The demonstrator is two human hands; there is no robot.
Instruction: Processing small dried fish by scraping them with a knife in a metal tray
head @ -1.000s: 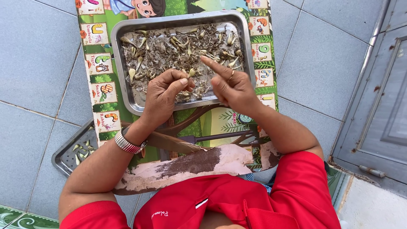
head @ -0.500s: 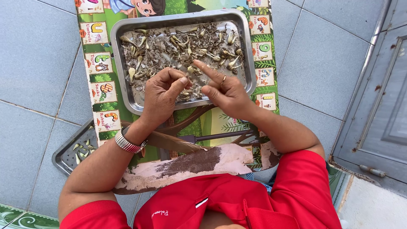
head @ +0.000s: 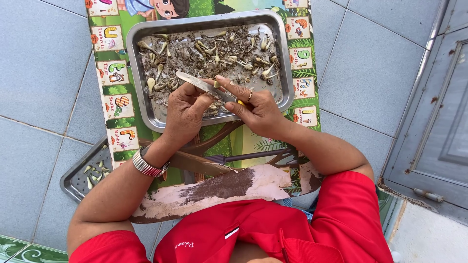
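Now raised, knife [head: 197,84] lies across left hand [head: 185,114], touching right hand [head: 256,109]

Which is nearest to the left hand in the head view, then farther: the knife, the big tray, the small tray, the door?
1. Knife, held in the left hand.
2. Big tray, just beyond the hand.
3. Small tray, lower left by the forearm.
4. Door, far right.

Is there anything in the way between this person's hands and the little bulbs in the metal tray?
Nothing visible. Both the left hand and the right hand, holding a small knife, hover right over the tray, with the bulbs lying uncovered beneath.
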